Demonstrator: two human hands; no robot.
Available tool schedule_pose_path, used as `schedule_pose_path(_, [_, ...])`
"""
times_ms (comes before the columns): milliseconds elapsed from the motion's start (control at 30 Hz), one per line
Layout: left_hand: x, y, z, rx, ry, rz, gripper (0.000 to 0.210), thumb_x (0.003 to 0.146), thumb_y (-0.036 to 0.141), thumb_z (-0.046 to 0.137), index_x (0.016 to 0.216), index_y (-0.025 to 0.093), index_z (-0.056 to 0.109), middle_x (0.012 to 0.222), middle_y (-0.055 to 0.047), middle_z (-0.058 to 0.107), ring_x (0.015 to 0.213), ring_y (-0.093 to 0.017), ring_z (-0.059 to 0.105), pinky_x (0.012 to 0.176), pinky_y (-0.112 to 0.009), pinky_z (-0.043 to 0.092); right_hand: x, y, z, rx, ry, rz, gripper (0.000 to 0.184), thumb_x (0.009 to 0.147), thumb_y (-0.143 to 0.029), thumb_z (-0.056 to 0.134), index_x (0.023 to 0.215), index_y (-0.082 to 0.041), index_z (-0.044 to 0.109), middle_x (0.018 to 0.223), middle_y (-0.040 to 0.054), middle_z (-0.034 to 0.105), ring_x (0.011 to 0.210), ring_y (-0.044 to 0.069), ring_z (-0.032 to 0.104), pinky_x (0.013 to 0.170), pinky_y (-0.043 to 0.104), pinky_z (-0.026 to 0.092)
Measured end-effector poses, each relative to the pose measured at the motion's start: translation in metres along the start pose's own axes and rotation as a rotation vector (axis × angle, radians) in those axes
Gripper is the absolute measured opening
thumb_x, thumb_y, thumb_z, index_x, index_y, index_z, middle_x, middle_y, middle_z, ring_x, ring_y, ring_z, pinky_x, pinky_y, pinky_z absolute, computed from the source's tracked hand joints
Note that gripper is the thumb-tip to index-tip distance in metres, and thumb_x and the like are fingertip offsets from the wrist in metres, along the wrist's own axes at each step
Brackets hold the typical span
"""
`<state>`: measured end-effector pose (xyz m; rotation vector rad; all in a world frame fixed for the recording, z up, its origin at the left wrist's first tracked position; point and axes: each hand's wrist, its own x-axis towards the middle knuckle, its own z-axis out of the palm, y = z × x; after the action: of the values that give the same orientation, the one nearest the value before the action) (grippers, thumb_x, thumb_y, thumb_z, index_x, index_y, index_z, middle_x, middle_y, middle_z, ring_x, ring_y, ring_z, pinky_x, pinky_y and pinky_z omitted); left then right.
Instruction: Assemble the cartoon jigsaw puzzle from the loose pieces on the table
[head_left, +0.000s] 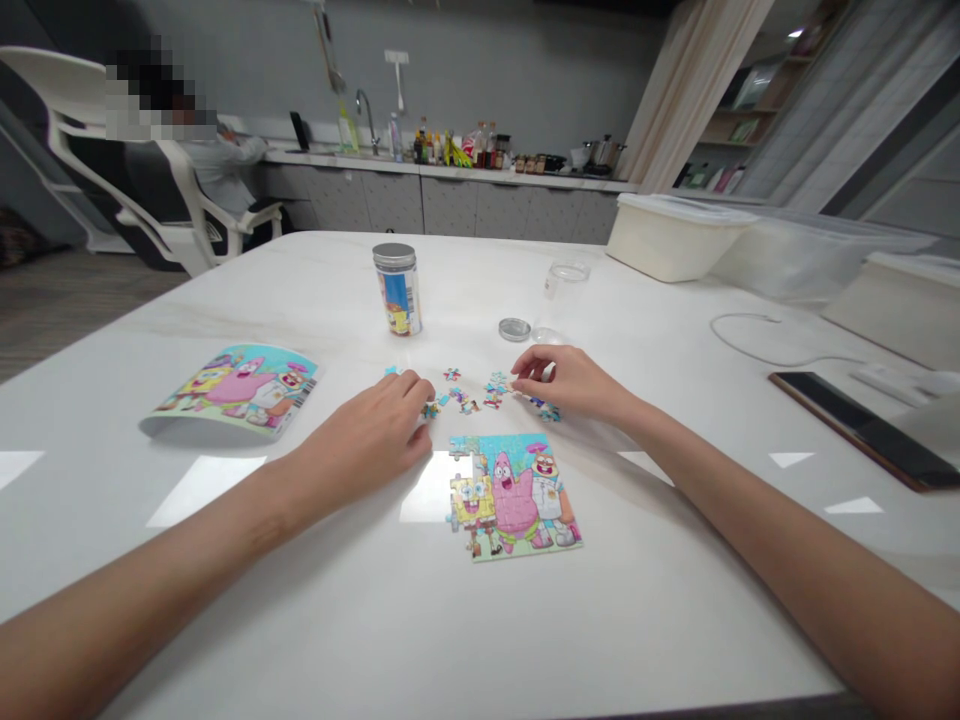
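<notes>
Puzzle [517, 505] lies flat on the tabletop [300, 620], roughly square, so no real long axis to speak of. What matters imo is its ragged left edge, with a gap near the far left corner. Left hand [386, 425] is the closer one to that gap, just past the corner and off to the left; right hand [566, 382] sits beyond the puzzle's far edge, toward the right. Loose pieces [493, 392] are strewn left to right just beyond the puzzle, mostly between the hands. Both grips have fingers curled down at pieces, but honestly can't tell if either's pinching one. Further beyond the puzzle: capped jar [397, 292] leftward, metal lid [514, 328] about straight out. Picture sheet [240, 388] is well left of it.
</notes>
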<state>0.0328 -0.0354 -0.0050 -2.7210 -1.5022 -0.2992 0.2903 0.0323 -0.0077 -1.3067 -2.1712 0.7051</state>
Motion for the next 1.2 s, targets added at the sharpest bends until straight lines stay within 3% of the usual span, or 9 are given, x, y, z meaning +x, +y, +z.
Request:
schedule_pose_path(367, [0.0, 0.0, 0.0, 0.039, -0.005, 0.014, 0.016, 0.085, 0.02, 0.039, 0.095, 0.016, 0.05, 0.096, -0.01, 0.057, 0.089, -0.024, 0.055, 0.078, -0.038, 0.043, 0.0, 0.002, 0.001, -0.033, -0.037, -0.032, 0.015, 0.072, -0.015, 0.06, 0.086, -0.019, 0.067, 0.076, 0.0025, 0.062, 0.066, 0.015, 0.053, 0.063, 0.031, 0.043])
schedule_pose_path(633, [0.0, 0.0, 0.001, 0.023, -0.005, 0.009, 0.017, 0.085, 0.02, 0.04, 0.096, 0.015, 0.052, 0.096, -0.011, 0.057, 0.091, -0.025, 0.055, 0.079, -0.04, 0.044, 0.0, 0.003, 0.0, -0.02, -0.073, -0.043, 0.007, 0.075, -0.021, 0.064, 0.077, -0.019, 0.07, 0.071, 0.0025, 0.062, 0.064, 0.014, 0.053, 0.061, 0.03, 0.042])
schedule_pose_path(900, [0.004, -0.006, 0.0, -0.184, 0.039, 0.01, 0.022, 0.079, 0.018, 0.047, 0.101, 0.019, 0.051, 0.11, -0.007, 0.056, 0.1, -0.021, 0.056, 0.087, -0.035, 0.045, -0.002, -0.002, 0.0, -0.008, -0.078, -0.047, 0.01, 0.072, -0.028, 0.07, 0.076, -0.019, 0.071, 0.079, 0.0043, 0.067, 0.072, 0.016, 0.055, 0.064, 0.03, 0.041])
schedule_pose_path(1067, [0.01, -0.008, -0.009, -0.225, 0.033, -0.259, 0.029, 0.073, 0.025, 0.058, 0.102, 0.019, 0.055, 0.108, -0.006, 0.061, 0.093, -0.022, 0.06, 0.083, -0.035, 0.048, 0.0, 0.001, 0.0, 0.009, -0.089, -0.048, 0.007, 0.074, -0.022, 0.065, 0.076, -0.018, 0.071, 0.079, 0.0038, 0.067, 0.07, 0.015, 0.055, 0.063, 0.03, 0.041])
schedule_pose_path(1200, [0.013, -0.018, -0.012, -0.162, 0.019, -0.405, 0.039, 0.073, 0.032, 0.062, 0.109, 0.018, 0.057, 0.115, -0.008, 0.062, 0.101, -0.026, 0.06, 0.088, -0.038, 0.047, 0.002, 0.003, 0.0, 0.0, -0.087, -0.024, 0.017, 0.072, -0.008, 0.056, 0.075, -0.018, 0.069, 0.079, 0.0031, 0.068, 0.066, 0.014, 0.054, 0.061, 0.03, 0.041])
